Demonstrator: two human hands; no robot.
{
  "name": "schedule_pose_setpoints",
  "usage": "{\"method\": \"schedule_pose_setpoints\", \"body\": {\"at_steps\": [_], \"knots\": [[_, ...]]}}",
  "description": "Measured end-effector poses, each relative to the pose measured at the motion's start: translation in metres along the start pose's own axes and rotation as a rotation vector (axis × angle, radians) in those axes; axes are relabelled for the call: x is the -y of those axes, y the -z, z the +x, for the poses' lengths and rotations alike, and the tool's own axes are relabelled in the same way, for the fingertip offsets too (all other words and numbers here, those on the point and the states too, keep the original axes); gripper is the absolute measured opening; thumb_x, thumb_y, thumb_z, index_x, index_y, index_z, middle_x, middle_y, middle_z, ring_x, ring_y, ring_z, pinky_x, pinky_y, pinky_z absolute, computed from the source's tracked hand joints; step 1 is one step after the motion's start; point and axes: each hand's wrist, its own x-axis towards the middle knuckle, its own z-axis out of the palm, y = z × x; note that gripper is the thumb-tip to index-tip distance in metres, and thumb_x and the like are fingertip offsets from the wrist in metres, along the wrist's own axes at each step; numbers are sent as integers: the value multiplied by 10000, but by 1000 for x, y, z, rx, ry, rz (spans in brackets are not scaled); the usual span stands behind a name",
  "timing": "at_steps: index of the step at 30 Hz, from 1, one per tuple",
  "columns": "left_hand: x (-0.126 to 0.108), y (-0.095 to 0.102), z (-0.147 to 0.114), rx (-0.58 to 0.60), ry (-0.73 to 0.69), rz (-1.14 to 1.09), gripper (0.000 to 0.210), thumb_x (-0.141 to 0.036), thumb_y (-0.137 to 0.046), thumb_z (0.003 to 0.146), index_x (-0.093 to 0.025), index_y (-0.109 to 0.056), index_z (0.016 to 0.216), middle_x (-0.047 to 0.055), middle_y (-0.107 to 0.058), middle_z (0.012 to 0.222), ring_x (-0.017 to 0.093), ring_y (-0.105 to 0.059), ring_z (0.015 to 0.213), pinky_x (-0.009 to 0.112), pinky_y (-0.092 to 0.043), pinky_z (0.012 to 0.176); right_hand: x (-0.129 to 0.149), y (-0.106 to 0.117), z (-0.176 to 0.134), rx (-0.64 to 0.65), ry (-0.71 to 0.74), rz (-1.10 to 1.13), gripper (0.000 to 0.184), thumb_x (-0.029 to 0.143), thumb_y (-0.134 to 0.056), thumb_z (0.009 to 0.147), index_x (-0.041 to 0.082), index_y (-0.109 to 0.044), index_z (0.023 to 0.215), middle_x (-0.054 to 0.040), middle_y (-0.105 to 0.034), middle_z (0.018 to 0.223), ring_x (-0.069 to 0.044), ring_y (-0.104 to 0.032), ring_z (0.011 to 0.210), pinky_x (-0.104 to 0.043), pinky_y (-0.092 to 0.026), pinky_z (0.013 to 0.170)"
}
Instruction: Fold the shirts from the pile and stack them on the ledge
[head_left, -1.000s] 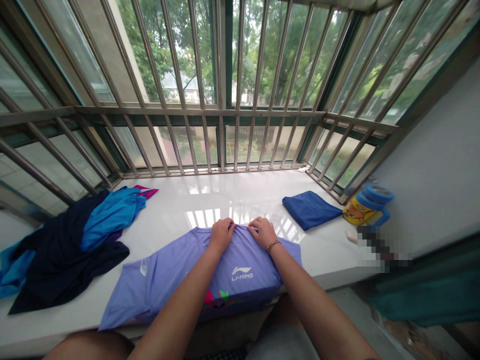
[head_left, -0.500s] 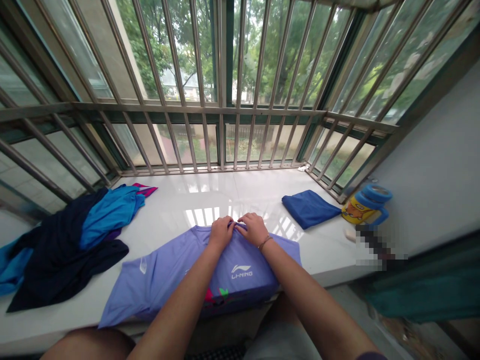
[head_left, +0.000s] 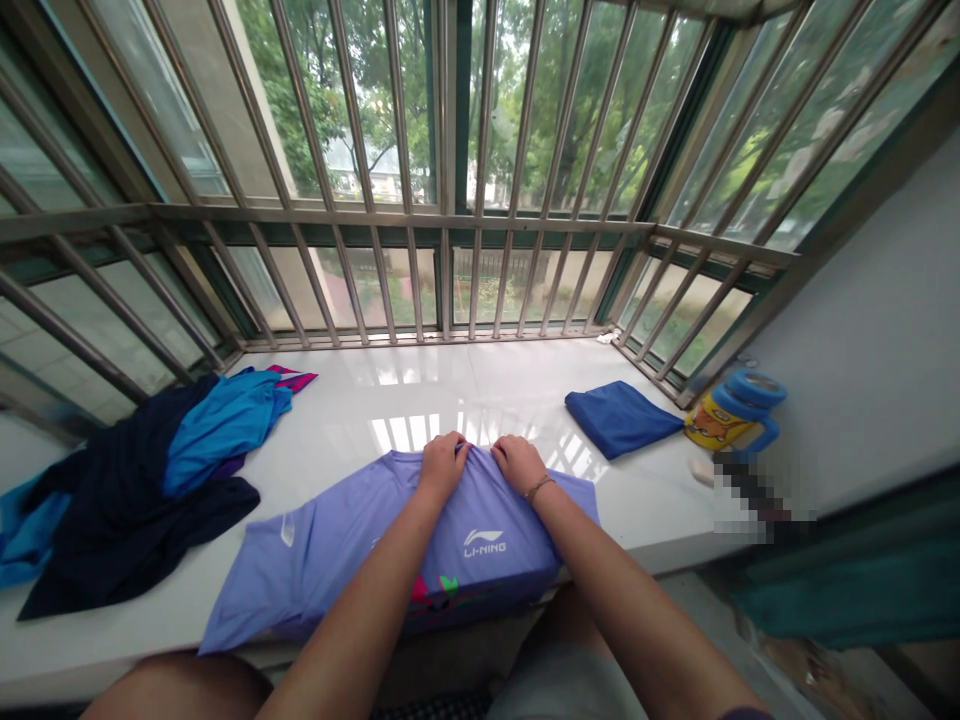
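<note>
A lavender T-shirt (head_left: 337,535) with a white LI-NING logo lies spread on the white sill, its lower part hanging over the front edge. My left hand (head_left: 444,465) is closed on the shirt's collar at the far edge. A short way to the right, my right hand (head_left: 517,463) pinches the same neckline, with a thin bracelet at its wrist. Fabric between the two hands is drawn into a slight ridge. My forearms cover part of the shirt's front and its red and green print.
Left of the shirt is a heap of dark navy and bright blue clothes (head_left: 135,500). A folded blue garment (head_left: 622,418) lies at the right, beside a blue-and-yellow jug (head_left: 731,412). Metal window bars (head_left: 442,270) stand behind the sill (head_left: 360,390).
My right hand has slid right along the collar, away from my left hand, widening the gap between them. My left hand stays almost where it was.
</note>
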Motion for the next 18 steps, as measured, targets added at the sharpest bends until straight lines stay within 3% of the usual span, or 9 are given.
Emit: {"method": "schedule_pose_setpoints", "body": {"at_steps": [6, 12, 18], "knots": [[1, -1, 0, -2, -2, -10, 133, -313, -606, 1041, -240, -715, 1019, 61, -756, 967, 253, -676, 987, 366, -469, 907, -10, -2, -10, -8, 45, 6, 229, 433, -651, 1062, 214, -714, 1075, -71, -716, 1136, -217, -617, 1076, -306, -417, 925], [1, -1, 0, -10, -14, 0, 124, -314, -616, 1039, -239, -710, 1010, 59, -756, 959, 251, -679, 968, 358, -473, 879, -12, -6, -8, -21, -30, 4, 190, 318, -535, 1117, 204, -679, 1066, -78, -720, 1120, -213, -627, 1059, -302, -403, 893], [-4, 0, 0, -3, -9, 49, 101, -289, -634, 1019, -230, -715, 1033, 75, -760, 1004, 267, -685, 1011, 380, -499, 915, -14, -4, -4, 4, -97, -19, 229, 359, -528, 1124, 205, -694, 1085, -88, -746, 1029, -224, -663, 1012, -299, -395, 847]]}}
